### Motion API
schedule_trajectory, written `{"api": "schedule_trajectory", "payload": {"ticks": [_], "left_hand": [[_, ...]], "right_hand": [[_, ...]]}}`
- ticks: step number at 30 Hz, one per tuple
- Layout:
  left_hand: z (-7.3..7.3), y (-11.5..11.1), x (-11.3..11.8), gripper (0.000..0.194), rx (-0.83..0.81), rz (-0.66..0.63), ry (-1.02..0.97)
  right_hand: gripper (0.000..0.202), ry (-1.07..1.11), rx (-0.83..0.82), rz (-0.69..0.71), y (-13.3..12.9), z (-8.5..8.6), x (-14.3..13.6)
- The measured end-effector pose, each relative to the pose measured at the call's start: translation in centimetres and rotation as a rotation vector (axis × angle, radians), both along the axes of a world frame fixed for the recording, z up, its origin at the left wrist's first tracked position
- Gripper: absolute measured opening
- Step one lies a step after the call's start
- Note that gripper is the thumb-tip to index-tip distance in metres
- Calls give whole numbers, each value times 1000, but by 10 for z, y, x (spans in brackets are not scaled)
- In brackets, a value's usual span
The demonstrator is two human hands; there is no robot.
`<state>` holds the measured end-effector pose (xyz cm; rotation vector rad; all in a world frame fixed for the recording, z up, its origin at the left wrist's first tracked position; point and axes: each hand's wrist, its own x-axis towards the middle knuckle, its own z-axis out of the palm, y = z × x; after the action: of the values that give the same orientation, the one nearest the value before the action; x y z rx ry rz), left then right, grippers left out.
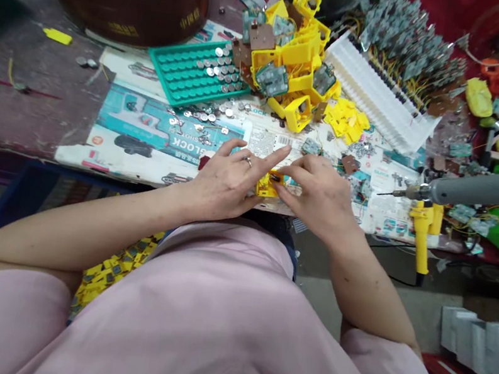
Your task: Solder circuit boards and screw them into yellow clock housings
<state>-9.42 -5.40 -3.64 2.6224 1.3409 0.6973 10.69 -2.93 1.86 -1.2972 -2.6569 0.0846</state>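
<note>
A small yellow plastic case (266, 187) sits at the table's front edge, between my two hands. My left hand (230, 179), with a ring on one finger, steadies the case from the left; its thumb lies along the lower side and its index finger stretches out above. From the right, my right hand (320, 192) reaches in with thumb and index finger pinched at the case's opening. Something small and dark shows at those fingertips, too small to name. Just beyond the hands lie small silver discs (208, 117) and a loose circuit board (311, 146).
A teal tray (167, 74) holds more silver discs. Behind it are a pile of yellow cases (299, 61), a round tin (162, 22) and a white rack (374, 96) of wired boards. At right, a grey-handled pointed tool (470, 185) juts over a yellow-handled tool (421, 241).
</note>
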Motion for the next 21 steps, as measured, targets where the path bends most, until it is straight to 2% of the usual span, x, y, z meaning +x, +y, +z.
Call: {"api": "schedule_trajectory", "payload": {"ticks": [6, 8, 10, 13, 17, 21], "left_hand": [[3, 4, -1, 80, -3, -10, 47], [5, 4, -2, 81, -23, -28, 58], [8, 4, -3, 79, -38, -37, 73], [11, 5, -6, 76, -44, -40, 91], [16, 10, -9, 82, -118, -68, 104], [29, 19, -10, 96, -282, -18, 136]], "right_hand": [[21, -65, -62, -4, -7, 2, -9], [21, -99, -75, -47, -6, 3, -11], [22, -167, -98, -84, -6, 4, -13], [23, -234, -117, -65, -7, 9, -18], [27, -215, -40, -49, -11, 16, -19], [33, -208, 37, 1, 7, 4, -17]]}}
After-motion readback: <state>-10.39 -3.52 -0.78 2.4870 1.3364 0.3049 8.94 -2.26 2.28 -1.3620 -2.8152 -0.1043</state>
